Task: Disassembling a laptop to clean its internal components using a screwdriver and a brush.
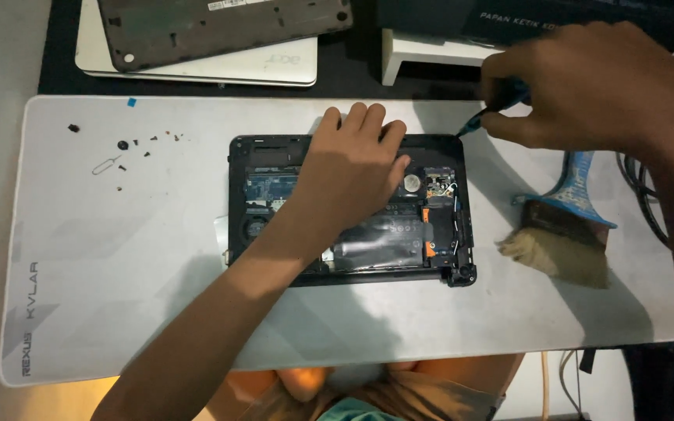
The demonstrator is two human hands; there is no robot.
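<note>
1. black plastic frames the opened laptop point(349, 269), which lies bottom-up with its cover off in the middle of the pale grey mat point(118, 312) on the counter; its long axis runs from 9 o'clock to 3 o'clock.
2. left hand point(350, 168) lies flat on the laptop's inner parts, palm down, fingers stretched toward 12 o'clock over the far edge. its grip is released, pressing rather than clasping.
3. right hand point(587, 86) hovers at about 2 o'clock from the laptop, clenched on a blue-handled screwdriver point(493, 105). the tool slants down toward 8 o'clock and its tip stands just at the laptop's far right corner.
4. the relation that matters: the laptop's corner lies toward 8 o'clock from the right hand's grip, in line with the tool's shaft; the right hand is nearer that corner, while the left rests on the middle.
5. a paint brush point(559, 234) with a blue handle lies at 3 o'clock, just beside the laptop, bristles toward it.
6. small loose screws point(146, 148) are scattered at 10 o'clock, well apart from both hands.
7. a removed dark cover point(220, 27) rests on another, white laptop point(274, 70) at 12 o'clock.
</note>
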